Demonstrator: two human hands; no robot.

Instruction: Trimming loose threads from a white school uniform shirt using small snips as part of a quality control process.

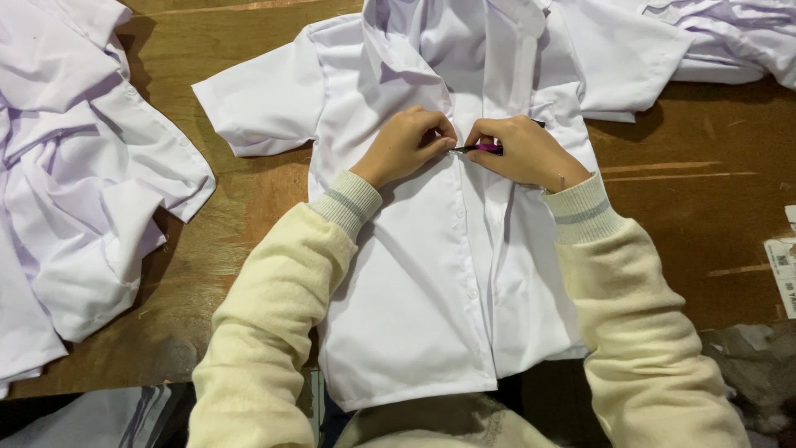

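hands pinch: left hand [406, 143] the shirt [431, 290] placket, right hand [522, 151] a purple tool [485, 148]; buttons below look fastened, collar beyond open.

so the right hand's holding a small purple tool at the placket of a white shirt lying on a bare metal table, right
Not quite: the table is brown wood, not metal. The head view shows the right hand holding the small purple tool at the placket of the white shirt, with the left hand pinching the fabric beside it.

Cream fuzzy knit sweater, long sleeves w/ ribbed cuffs, one grey stripe per cuff, both arms.
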